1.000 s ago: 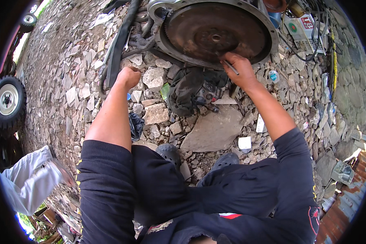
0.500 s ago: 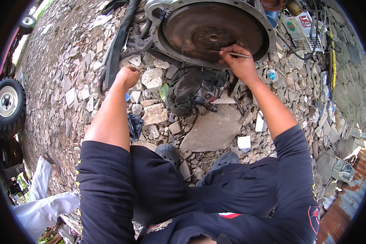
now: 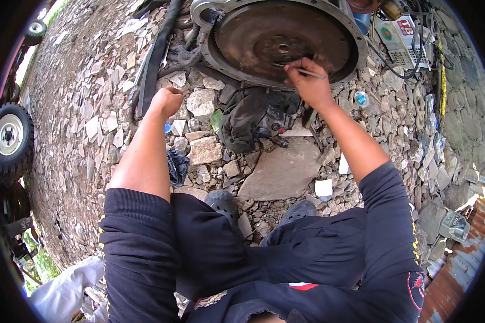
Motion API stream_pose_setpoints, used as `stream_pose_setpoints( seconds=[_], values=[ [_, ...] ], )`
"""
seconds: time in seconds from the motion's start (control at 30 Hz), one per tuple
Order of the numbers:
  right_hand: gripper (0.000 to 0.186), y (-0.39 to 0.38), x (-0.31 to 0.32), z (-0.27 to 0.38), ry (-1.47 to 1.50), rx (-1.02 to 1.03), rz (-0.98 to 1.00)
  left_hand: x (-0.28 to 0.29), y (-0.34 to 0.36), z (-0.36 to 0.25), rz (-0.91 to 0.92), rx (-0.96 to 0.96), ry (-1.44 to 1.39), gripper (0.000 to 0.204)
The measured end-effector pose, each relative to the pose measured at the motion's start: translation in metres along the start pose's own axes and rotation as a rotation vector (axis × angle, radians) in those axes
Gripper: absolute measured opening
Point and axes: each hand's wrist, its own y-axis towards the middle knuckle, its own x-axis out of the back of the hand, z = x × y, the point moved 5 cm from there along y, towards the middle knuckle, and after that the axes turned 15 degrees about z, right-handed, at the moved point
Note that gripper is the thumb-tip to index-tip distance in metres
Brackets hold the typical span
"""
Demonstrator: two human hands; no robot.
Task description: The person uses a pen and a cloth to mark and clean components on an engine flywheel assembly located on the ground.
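My right hand (image 3: 311, 85) is closed around a thin metal rod (image 3: 310, 73), held in the fingers like a pencil. Its far end points at the lower face of a round, rust-brown flywheel (image 3: 242, 40). A grey metal housing (image 3: 207, 54) with bolt holes surrounds that disc. My left hand (image 3: 168, 101) is a loose fist above the stones, left of the housing; whether anything is inside it is hidden. Close to this hand lies a long black flat strip (image 3: 154, 70), with a dark ribbed hose (image 3: 183, 65) beside it.
Below the housing lies a dark cloth (image 3: 240, 121) with small parts on it. Broken stones and a large flat slab (image 3: 280, 171) cover the ground. A white crate (image 3: 401, 40) with cables stands at the right. Another person's grey-clad leg (image 3: 67, 288) shows lower left, near a wheel (image 3: 11, 133).
My right hand and the rod have shifted slightly left across the flywheel. My left hand stays nearly still. At lower left, the other person's foot has gone out of view.
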Motion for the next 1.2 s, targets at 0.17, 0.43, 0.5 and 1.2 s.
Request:
stream_pose_setpoints(
  seconds=[0.17,0.43,0.5,1.2],
  values=[
    [0.013,-0.002,0.0,0.004,-0.049,0.013,-0.029,-0.001,0.0,0.001,-0.006,0.004,-0.022,0.034],
    [0.01,-0.002,0.0,0.006,-0.153,0.024,-0.038,0.001,-0.001,0.0,-0.014,-0.01,-0.006,0.034],
    [0.01,-0.002,-0.007,0.003,0.065,-0.041,0.054,0.0,-0.001,0.0,-0.003,-0.002,-0.031,0.034],
    [0.012,0.01,-0.006,0.046,-0.657,0.464,0.189,-0.003,0.013,0.008,0.025,0.016,-0.048,0.035]
  ],
)
